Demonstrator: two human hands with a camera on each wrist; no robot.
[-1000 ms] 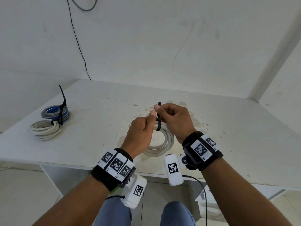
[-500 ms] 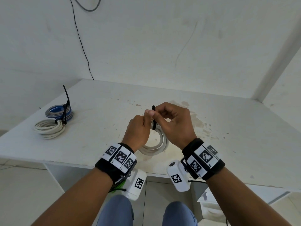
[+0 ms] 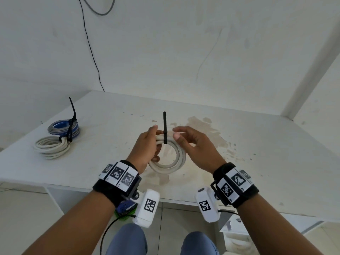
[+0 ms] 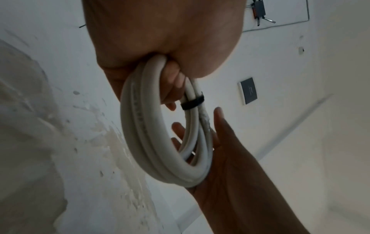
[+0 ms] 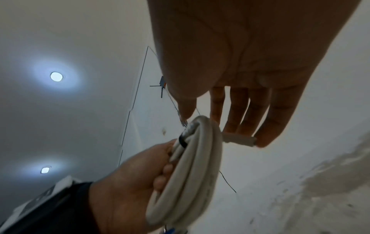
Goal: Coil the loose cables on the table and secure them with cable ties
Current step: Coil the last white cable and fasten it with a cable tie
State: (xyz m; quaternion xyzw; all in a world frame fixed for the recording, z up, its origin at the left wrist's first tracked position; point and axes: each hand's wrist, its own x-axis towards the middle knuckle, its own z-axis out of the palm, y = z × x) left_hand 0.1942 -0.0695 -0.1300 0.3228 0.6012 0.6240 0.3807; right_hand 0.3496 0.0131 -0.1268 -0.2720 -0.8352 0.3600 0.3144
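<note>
**Tie cinched on white coil — left hand holds, right hand off**

Head view. White cable coil (image 3: 168, 155) held above the table (image 3: 257, 162), just near of centre. Left hand (image 3: 147, 146) grips the coil's rim at about 10 o'clock, fingers curled through the ring. Black cable tie (image 3: 164, 132) wraps the coil at 12 o'clock, its tail standing straight up. Right hand (image 3: 195, 146) sits just beside the coil at 2 o'clock, fingers relaxed and spread, holding nothing. At the table's 9 o'clock: a second white coil (image 3: 52, 147) and a blue-grey coil (image 3: 63, 127), touching, both already bound with black ties.

Left wrist view. Left hand's fingers (image 4: 172, 82) wrap the bundle just above the tie band (image 4: 192, 103). The right hand's palm (image 4: 224, 158) lies behind the lower loops; contact cannot be told. Three or four turns visible, lying close.

Right wrist view. Right hand's fingers (image 5: 246, 110) straight, hanging past the coil's top. A short white cable end (image 5: 239, 139) juts sideways near the fingertips, outside the tie's band.

Handling, as judged — round-jacketed cable, fairly stiff and springy, light for one hand, smooth but not slick. The turns would likely spring apart if untied. Best grip is across all turns at the rim, next to the tie, or through the ring. The stray end may want tucking.
</note>
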